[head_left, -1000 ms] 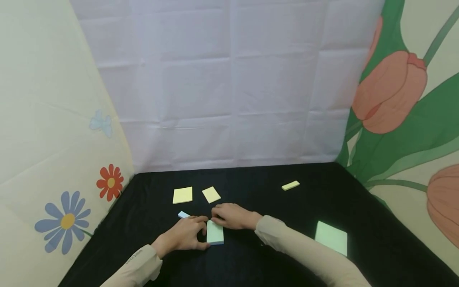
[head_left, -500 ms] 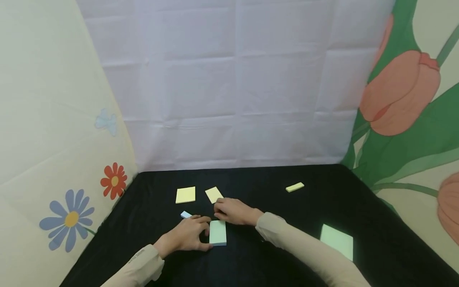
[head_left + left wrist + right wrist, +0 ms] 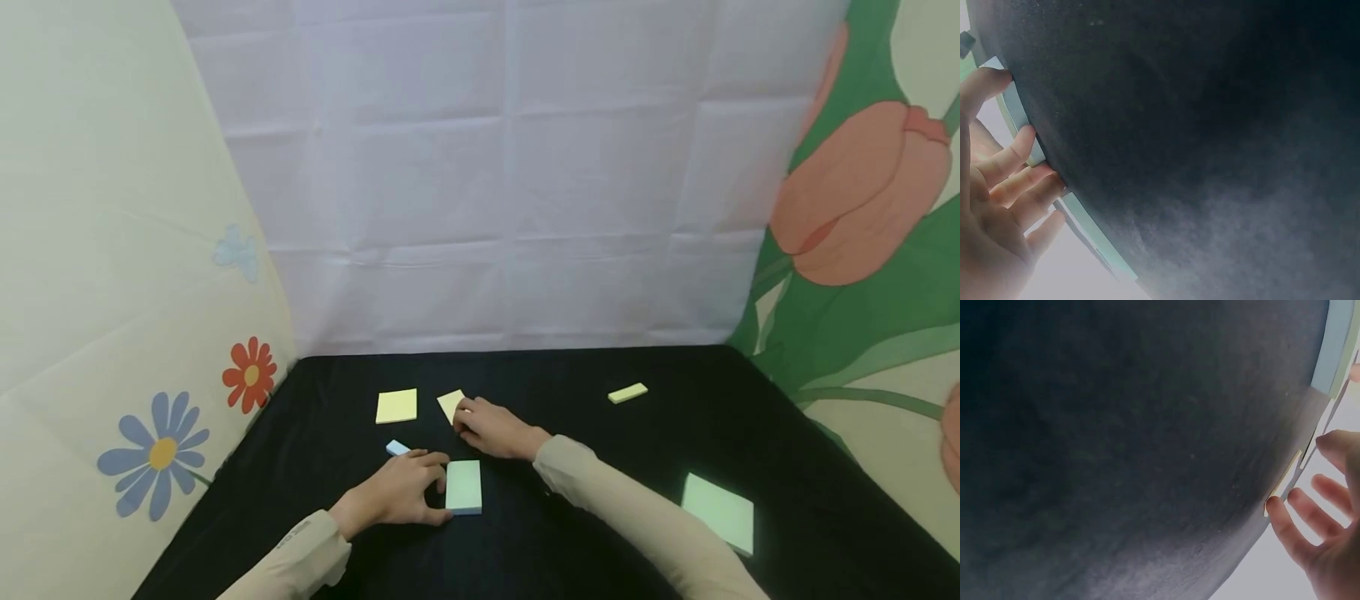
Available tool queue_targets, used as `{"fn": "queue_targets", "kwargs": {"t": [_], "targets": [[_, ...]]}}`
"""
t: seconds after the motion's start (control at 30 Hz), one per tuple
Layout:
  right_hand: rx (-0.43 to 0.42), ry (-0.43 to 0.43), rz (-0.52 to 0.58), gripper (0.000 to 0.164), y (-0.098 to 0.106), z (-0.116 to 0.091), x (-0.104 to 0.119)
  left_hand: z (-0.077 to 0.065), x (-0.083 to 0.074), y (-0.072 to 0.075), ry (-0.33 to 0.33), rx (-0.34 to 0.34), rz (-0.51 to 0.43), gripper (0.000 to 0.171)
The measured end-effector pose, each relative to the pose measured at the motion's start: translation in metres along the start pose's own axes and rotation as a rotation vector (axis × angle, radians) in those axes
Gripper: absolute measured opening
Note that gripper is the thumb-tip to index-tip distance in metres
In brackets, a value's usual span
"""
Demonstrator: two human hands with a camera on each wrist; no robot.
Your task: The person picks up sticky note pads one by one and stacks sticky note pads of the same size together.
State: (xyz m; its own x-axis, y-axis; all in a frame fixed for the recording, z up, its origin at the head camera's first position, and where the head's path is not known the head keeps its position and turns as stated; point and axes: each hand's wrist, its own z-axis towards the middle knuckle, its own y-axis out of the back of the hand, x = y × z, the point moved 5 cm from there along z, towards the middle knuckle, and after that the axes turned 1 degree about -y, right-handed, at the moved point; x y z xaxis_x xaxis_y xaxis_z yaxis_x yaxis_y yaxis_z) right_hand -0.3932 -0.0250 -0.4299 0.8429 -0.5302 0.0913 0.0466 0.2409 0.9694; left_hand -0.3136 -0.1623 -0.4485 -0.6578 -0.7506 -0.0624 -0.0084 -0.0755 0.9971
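A small pale-green sticky note pad lies on a light-blue one as a stack [image 3: 463, 487] near the front middle of the table. My left hand [image 3: 397, 489] is at the stack's left side; in the left wrist view its thumb and index fingertips touch the side edge. Behind that hand a narrow blue strip-shaped pad [image 3: 397, 447] is partly covered. My right hand [image 3: 497, 428] reaches over a small yellow sticky note pad [image 3: 450, 402] and hides part of it. In the right wrist view its fingers are spread, with a fingertip [image 3: 1272, 504] at the yellow pad's edge.
A larger yellow square pad [image 3: 396, 407] lies at the back left. At the back right is a narrow yellow pad [image 3: 627, 393]. A large pale-green pad [image 3: 717, 512] lies beside my right sleeve. Black cloth [image 3: 555, 375] covers the table; fabric walls enclose it.
My right hand has moved off the far end of the green-and-blue stack to the small yellow pad. The left hand stays by the stack. The whole view has shifted slightly.
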Motion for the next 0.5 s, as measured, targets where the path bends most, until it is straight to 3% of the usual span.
{"fn": "queue_targets", "kwargs": {"t": [0.5], "targets": [[0.062,-0.142,0.065,0.028,-0.003,0.018,-0.016,-0.002,0.001,0.000,0.003,-0.008,0.007,0.035]]}}
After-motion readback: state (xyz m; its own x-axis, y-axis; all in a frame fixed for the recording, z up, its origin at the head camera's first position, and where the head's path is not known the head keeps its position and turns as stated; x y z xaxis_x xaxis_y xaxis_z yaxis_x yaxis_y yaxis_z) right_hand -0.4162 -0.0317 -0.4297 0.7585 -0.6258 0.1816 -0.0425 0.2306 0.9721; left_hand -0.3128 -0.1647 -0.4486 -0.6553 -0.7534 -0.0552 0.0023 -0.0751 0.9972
